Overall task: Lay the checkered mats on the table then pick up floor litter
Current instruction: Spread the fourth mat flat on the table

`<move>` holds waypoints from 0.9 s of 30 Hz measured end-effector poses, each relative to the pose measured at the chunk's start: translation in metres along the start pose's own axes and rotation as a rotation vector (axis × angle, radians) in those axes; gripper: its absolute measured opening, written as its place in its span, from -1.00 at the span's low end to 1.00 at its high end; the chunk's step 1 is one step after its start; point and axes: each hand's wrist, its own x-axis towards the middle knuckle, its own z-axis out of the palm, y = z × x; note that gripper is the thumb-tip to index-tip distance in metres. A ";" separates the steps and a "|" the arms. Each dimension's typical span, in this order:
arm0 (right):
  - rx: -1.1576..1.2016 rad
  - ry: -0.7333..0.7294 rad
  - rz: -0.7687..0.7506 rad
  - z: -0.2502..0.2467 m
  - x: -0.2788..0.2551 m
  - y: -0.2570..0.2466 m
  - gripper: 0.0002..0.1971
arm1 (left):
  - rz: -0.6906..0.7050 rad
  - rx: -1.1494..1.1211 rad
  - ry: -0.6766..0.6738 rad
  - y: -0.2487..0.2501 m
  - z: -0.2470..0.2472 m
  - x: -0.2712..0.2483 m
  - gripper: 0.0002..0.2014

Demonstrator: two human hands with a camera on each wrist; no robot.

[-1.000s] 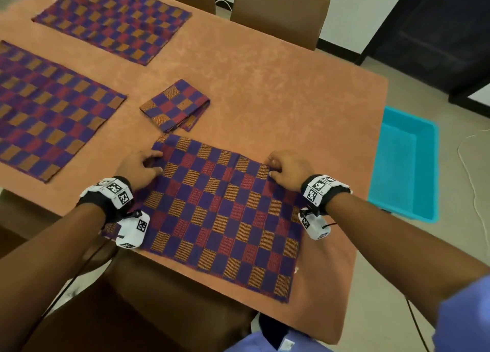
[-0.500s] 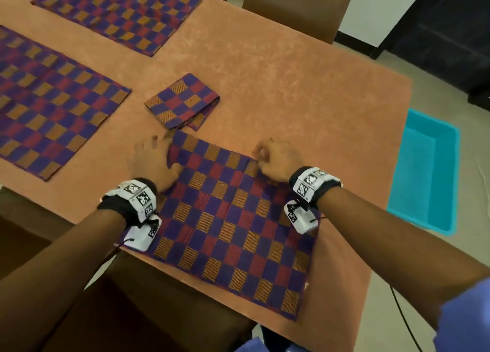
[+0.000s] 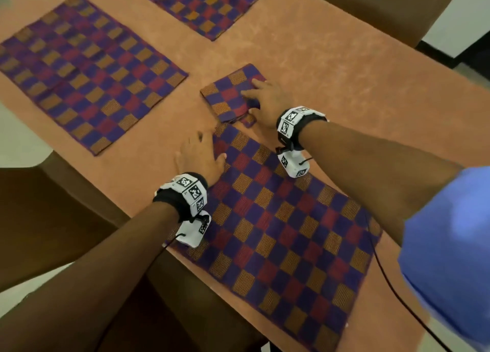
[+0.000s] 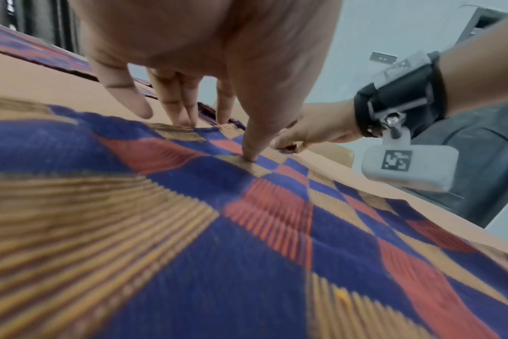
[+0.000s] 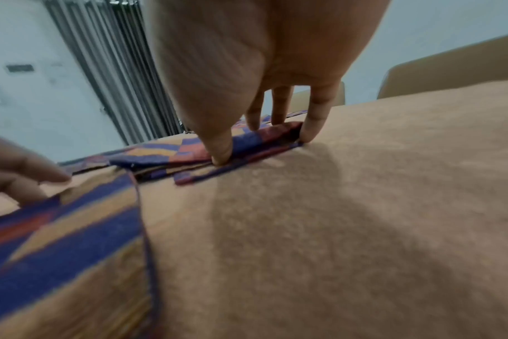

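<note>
Three checkered mats lie flat on the orange table: one at the left, one at the far edge, and the nearest mat in front of me. A folded mat sits just beyond the nearest mat's far edge. My left hand rests flat on the nearest mat's far left corner, with its thumb pressing the cloth. My right hand is spread over the folded mat. Its thumb touches the near edge and its fingers the far side.
A brown chair stands at the table's far side and another at the near left. Pale floor shows to the left. Thin black cables trail from my wrists across the nearest mat.
My right hand has left the nearest mat's far edge and moved forward onto the folded mat. My left hand stays at the mat's far left corner. The view has shifted left, so the blue bin is gone.
</note>
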 end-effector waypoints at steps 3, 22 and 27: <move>-0.057 0.086 -0.102 0.000 0.000 0.003 -0.63 | -0.034 -0.150 0.015 -0.005 -0.002 0.025 -0.50; -0.014 0.147 0.211 -0.076 -0.119 0.112 -0.61 | 0.177 -0.153 -0.029 0.052 -0.007 0.044 -0.40; 0.069 0.207 0.176 -0.086 -0.149 0.113 -0.59 | 0.372 -0.311 -0.027 0.108 -0.010 0.021 -0.24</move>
